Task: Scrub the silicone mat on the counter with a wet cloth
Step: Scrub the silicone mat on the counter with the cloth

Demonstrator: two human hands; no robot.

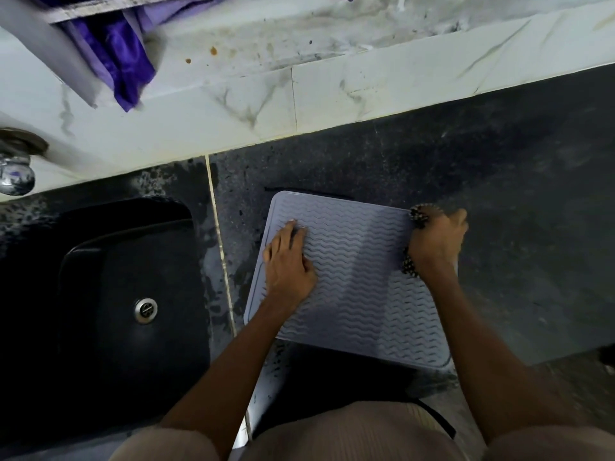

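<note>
silicone mat (352,281) flat on dark counter (499,194), right of sink (126,294). left hand (288,264) flat on mat, fingers straight. right hand (436,241) clenched around speckled cloth (420,216) at mat's right edge.

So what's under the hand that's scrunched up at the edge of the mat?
The right hand grips a dark speckled cloth at the right edge of the mat. Only bits of cloth poke out; the rest, and the mat beneath, is hidden.
</note>
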